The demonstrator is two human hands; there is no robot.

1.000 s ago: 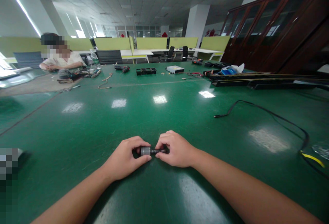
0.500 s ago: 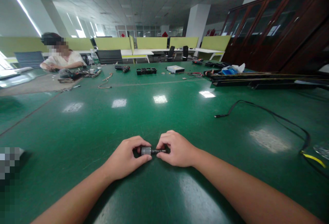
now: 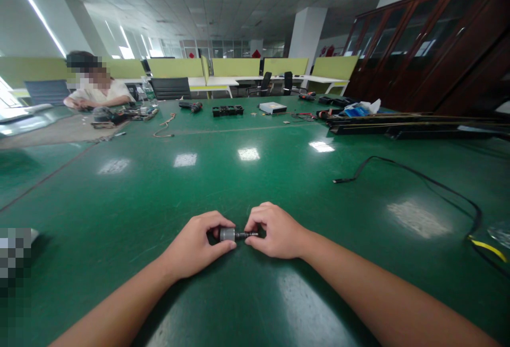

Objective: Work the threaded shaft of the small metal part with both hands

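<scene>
Near the front of the green table, my left hand [image 3: 201, 243] is closed round a small grey metal cylinder [image 3: 227, 234], thumb below and index finger above. A dark ridged shaft [image 3: 241, 235] sticks out of the cylinder towards the right, so the part looks like a small motor lying on its side. Thumb and fingers of my right hand [image 3: 273, 231] pinch this shaft close to its tip. Both hands rest low, at or just above the tabletop. The cylinder's left end is hidden in my left hand.
A black cable [image 3: 430, 179] runs across the right side of the table [image 3: 255, 187]. Long dark rails [image 3: 358, 128] lie at the far right. A black fan-like unit [image 3: 228, 110], a silver box [image 3: 272, 108] and a power drill [image 3: 190, 106] stand farther back. A person [image 3: 99, 92] sits at far left.
</scene>
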